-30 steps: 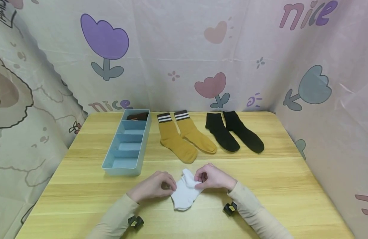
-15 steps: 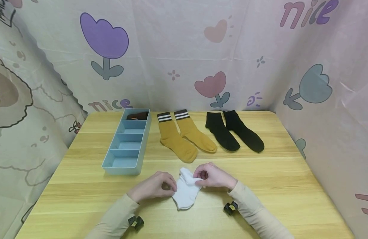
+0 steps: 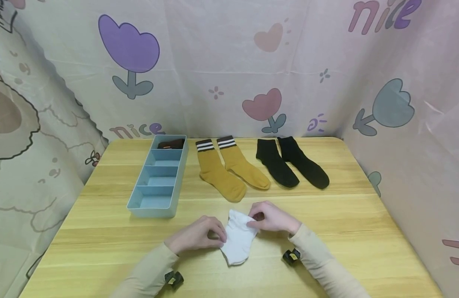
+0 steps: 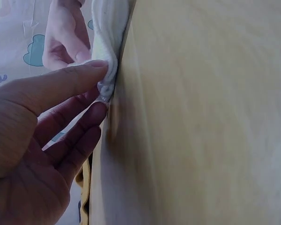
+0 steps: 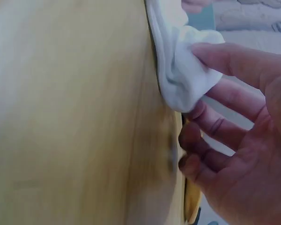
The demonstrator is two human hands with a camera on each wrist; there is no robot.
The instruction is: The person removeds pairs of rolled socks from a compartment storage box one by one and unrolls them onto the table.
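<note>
A white sock bundle (image 3: 239, 239), folded short, lies on the table in front of me; whether it is one sock or a pair I cannot tell. My left hand (image 3: 199, 236) pinches its left edge, and in the left wrist view the thumb (image 4: 79, 79) presses on the white fabric. At the upper right edge my right hand (image 3: 272, 217) pinches the cloth between thumb and fingers. The right wrist view has the sock's rounded end (image 5: 189, 70) under that thumb, with the other fingers loosely bent below it.
A light-blue organizer box (image 3: 173, 196) with several compartments stands at left; its far compartment holds a dark brown folded item (image 3: 171, 144). Mustard socks (image 3: 218, 174) with striped cuffs and black socks (image 3: 275, 163) lie flat behind the hands. A patterned curtain (image 3: 199, 49) borders the table.
The white sock bundle has shifted slightly right, and its upper part looks flatter than the bunched fold before. Both hands have moved a little right, still pinching it.
</note>
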